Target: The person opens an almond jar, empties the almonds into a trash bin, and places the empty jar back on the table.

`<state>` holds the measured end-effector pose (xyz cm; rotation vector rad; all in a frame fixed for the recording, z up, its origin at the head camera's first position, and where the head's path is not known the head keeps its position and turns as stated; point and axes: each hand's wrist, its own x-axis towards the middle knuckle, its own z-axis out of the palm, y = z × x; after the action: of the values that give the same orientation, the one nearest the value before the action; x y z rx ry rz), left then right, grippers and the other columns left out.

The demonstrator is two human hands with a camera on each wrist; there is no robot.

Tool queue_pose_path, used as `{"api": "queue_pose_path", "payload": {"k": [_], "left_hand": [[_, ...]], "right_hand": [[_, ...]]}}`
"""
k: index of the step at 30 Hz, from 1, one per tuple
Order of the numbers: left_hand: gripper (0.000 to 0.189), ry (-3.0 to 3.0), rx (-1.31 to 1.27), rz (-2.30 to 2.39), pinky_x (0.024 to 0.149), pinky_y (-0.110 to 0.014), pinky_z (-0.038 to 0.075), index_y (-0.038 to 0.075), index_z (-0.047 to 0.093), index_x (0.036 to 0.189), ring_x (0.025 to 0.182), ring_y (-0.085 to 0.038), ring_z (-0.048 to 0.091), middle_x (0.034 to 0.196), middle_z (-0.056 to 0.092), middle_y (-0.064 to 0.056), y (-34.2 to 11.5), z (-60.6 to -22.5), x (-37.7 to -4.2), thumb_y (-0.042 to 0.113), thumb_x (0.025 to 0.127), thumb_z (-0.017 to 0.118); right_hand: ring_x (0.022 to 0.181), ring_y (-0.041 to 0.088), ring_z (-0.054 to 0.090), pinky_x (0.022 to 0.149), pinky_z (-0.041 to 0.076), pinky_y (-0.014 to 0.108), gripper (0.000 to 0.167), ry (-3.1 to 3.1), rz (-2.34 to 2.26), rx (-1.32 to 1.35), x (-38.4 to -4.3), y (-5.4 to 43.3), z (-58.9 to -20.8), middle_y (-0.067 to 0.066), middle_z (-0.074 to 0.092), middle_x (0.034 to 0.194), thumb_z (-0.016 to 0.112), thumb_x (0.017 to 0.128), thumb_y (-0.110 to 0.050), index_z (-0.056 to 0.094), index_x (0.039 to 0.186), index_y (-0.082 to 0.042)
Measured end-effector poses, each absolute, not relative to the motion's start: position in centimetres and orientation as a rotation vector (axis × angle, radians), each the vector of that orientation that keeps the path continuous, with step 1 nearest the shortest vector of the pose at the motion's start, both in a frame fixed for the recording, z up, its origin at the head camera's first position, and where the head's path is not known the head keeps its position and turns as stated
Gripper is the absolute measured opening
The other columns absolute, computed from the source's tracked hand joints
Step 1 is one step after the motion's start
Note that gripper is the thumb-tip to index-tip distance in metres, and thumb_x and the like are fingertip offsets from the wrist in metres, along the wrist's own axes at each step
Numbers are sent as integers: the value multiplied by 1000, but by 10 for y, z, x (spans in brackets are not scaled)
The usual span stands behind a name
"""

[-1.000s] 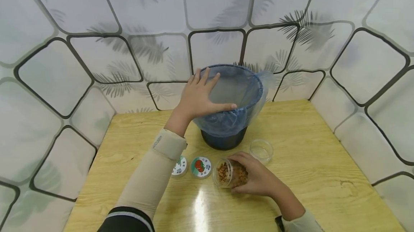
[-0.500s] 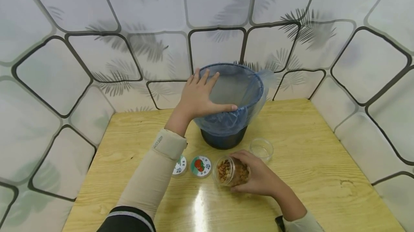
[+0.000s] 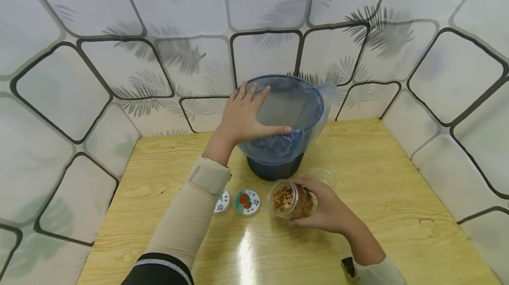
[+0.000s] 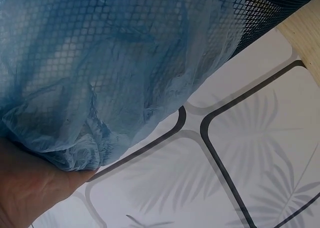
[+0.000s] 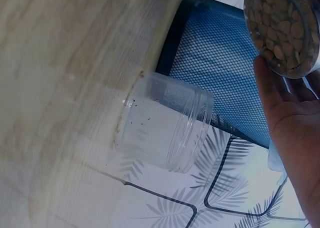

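My left hand [image 3: 247, 121] rests on the near-left rim of a mesh wastebasket [image 3: 274, 169] lined with a blue plastic bag [image 3: 280, 146]. Its fingers are spread, the thumb lying along the rim. In the left wrist view, part of that hand [image 4: 35, 188] touches the bunched bag [image 4: 105, 97]. My right hand [image 3: 324, 205] grips a clear jar [image 3: 295, 201], tilted with its open mouth facing left. Brown nuts resembling almonds [image 3: 283, 199] fill much of it; the right wrist view shows them through the jar's base [image 5: 284, 35]. The jar appears raised off the table.
Behind my right hand stands a clear lidless jar [image 5: 167, 120] with a few crumbs, partly hidden in the head view. Two round printed lids, one with a tomato picture [image 3: 247, 202] and one partly behind my left sleeve [image 3: 222, 201], lie on the wooden table [image 3: 397, 214]. Patterned walls [image 3: 191, 64] surround it.
My right hand has shifted slightly right and up with the jar of nuts, covering more of the lidless jar behind. My left hand has stayed on the wastebasket rim.
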<state>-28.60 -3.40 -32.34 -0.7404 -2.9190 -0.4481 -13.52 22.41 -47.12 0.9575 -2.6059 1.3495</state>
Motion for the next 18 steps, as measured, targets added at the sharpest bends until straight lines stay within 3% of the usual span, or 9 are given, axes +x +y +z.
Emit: {"api": "queue_pose_path", "payload": {"k": [11, 18], "left_hand": [[122, -2914, -734, -446, 135, -59, 6, 30, 17, 172, 167, -38, -1, 180, 9, -13, -35, -324, -287, 94, 78, 58], [122, -2916, -738, -455, 135, -59, 4, 30, 18, 172, 167, -37, -2, 180, 8, -14, -35, -323, -288, 95, 77, 59]], "right_hand": [[120, 17, 66, 101, 60, 36, 90, -2547, 1365, 974, -139, 231, -460, 2, 65, 136, 103, 70, -31, 59, 147, -16], [121, 17, 65, 100, 60, 34, 90, -2518, 1306, 954, -142, 238, -453, 1, 66, 136, 105, 66, -28, 62, 144, -15]]}}
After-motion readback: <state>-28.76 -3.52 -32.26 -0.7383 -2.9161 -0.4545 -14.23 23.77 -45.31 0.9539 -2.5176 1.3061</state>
